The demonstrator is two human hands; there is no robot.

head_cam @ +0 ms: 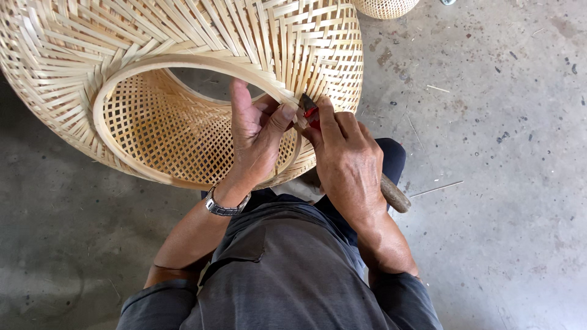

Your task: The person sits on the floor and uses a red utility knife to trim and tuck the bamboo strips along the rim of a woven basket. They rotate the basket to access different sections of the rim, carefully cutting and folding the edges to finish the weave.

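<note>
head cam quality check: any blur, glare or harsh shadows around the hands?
Head view: sharp across the hands and weave, no motion blur; light is soft and even, no glare on the woven bamboo basket; only a faint shadow on the concrete floor under the basket. Left hand and right hand are well lit; the red-handled tool is mostly hidden by fingers.

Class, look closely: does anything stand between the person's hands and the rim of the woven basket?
Nothing visible does. The left hand already grips the basket rim, and the right hand presses a small red-handled tool against it.
</note>
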